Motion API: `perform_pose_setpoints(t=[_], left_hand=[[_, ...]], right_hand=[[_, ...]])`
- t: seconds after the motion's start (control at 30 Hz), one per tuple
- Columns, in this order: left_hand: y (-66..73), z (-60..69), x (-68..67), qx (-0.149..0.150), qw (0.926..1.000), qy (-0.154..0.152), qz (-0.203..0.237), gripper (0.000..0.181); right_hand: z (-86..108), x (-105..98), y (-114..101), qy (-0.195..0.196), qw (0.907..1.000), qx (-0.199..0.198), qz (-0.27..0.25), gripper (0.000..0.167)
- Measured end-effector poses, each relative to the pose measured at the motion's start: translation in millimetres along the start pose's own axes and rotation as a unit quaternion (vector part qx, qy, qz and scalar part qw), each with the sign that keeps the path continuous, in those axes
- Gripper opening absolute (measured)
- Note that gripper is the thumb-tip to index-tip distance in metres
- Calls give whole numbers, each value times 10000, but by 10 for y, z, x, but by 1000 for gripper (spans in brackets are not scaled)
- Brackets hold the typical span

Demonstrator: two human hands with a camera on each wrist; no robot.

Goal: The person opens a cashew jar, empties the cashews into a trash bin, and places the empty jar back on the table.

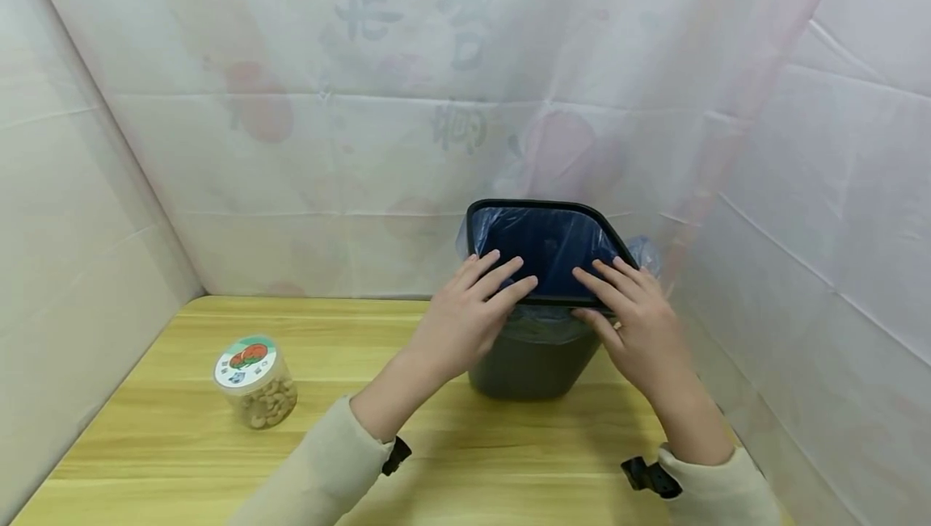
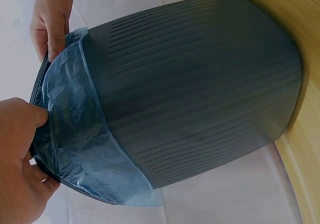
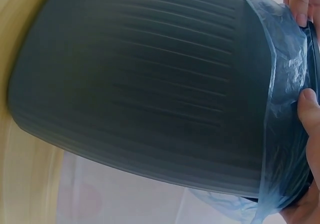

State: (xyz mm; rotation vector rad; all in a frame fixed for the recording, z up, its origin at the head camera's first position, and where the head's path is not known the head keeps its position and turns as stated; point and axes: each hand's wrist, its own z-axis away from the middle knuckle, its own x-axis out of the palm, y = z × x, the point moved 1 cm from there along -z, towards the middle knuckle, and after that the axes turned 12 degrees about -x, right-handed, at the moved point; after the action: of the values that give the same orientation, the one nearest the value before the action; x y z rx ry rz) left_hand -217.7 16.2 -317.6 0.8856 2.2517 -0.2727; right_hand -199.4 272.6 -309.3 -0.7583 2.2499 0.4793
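A dark grey bin (image 1: 527, 368) stands upright, its black rim (image 1: 538, 204) around a translucent blue bag (image 1: 556, 326) that lines it and folds down outside. My left hand (image 1: 461, 324) grips the rim's near left part, fingers over the edge; in the left wrist view its thumb (image 2: 39, 116) presses outside. At the near right corner my right hand (image 1: 643, 328) holds the rim, fingers spread over the opening. The right wrist view shows its thumb (image 3: 307, 101) against the outer edge beside the bag (image 3: 280, 79). Part of the right hand is cut off there.
A clear jar (image 1: 267, 405) of cashew-like nuts with a white and green lid stands on the wooden table (image 1: 349, 348), left of the bin. Pale printed curtains (image 1: 327, 187) hang behind the table and on both sides. Bunched bag plastic (image 1: 645, 253) sticks out behind the right hand.
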Motion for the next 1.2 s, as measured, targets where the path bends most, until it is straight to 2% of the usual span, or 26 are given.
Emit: perform_pose_setpoints(t=[0.47, 1.0, 1.2], left_hand=[[-95, 103, -73, -122, 9998, 2, 144, 42], [-186, 202, -180, -180, 9998, 57, 92, 43], [-207, 228, -236, -257, 9996, -53, 42, 43]], right_hand=[[-64, 96, -96, 104, 9999, -75, -91, 59], [-172, 154, -217, 142, 9994, -228, -219, 55], [-200, 175, -246, 146, 9993, -190, -277, 54]])
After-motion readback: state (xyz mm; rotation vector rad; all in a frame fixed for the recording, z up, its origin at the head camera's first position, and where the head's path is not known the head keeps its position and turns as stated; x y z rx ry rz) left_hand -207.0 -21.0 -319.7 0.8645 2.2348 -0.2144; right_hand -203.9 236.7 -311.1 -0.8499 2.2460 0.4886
